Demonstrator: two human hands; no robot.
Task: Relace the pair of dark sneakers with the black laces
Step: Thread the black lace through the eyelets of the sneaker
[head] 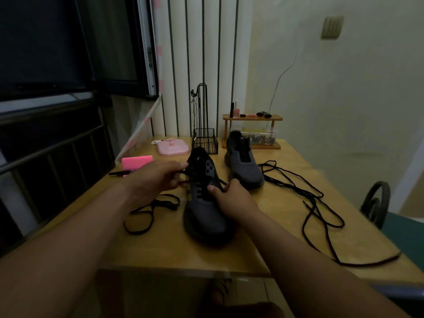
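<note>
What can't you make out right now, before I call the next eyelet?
Head view only:
Upper eyelets of near sneaker: covered by left hand and right hand.
Ends of lace: hidden inside both grips.
Eyelets of far sneaker: too dark.
Contents of clear box behind it: too small.

The near sneaker [204, 216] and far sneaker [246, 167] are dark grey, the loose lace [321, 196] black. The wall panel [195, 53] is white with black vertical stripes.
</note>
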